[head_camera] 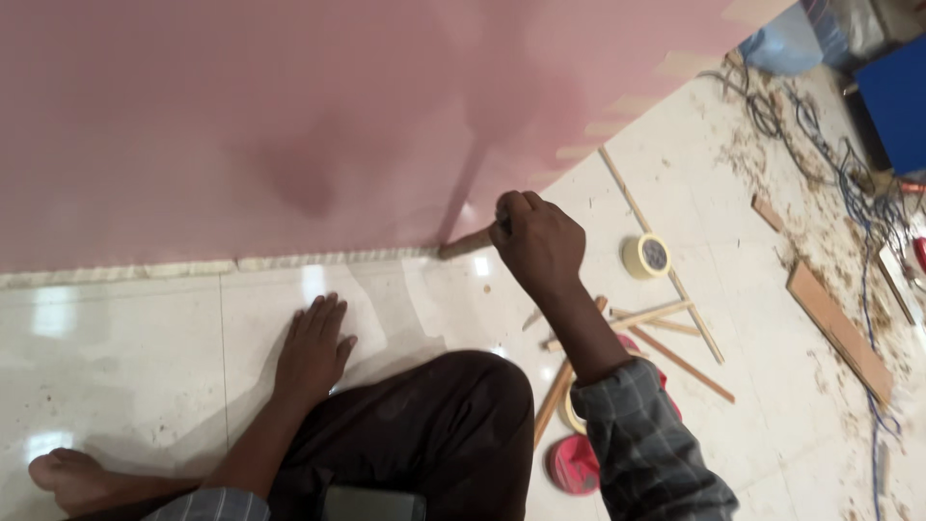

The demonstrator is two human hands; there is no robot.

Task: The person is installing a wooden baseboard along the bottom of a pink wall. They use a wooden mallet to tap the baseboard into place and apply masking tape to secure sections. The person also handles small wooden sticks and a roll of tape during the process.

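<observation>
**At the foot of the pink panel: one hand works the bottom edge, the other braces**

Against the lower edge of the glossy pink panel [289,125], the right hand [538,241] is closed in a fist around a short brownish tool [468,242], whose tip meets the panel just where it joins the pale edge strip [193,267] running along the floor. What kind of tool it is cannot be told; only a stub shows beyond the knuckles. The left hand [313,349] lies flat and spread on the white tiled floor [125,338], fingers pointing toward the panel, holding nothing, well apart from the right.

Judging by the strip, the length to the left of the tool already sits along the panel's base, with a visible break in it above the left hand. To the right of the tool the bottom edge shows no such strip, so that stretch looks undone.

Just beyond the right hand sits a roll of masking tape [646,256], lying beside a long thin wooden batten [666,270]. Nearer the right forearm, a loose scatter of wooden sticks [666,333] crosses the tiles, and a red disc-shaped object [576,465] lies by the checked sleeve. Further right, a short plank [837,330], sawdust and tangled cables [849,174] litter the floor.
</observation>
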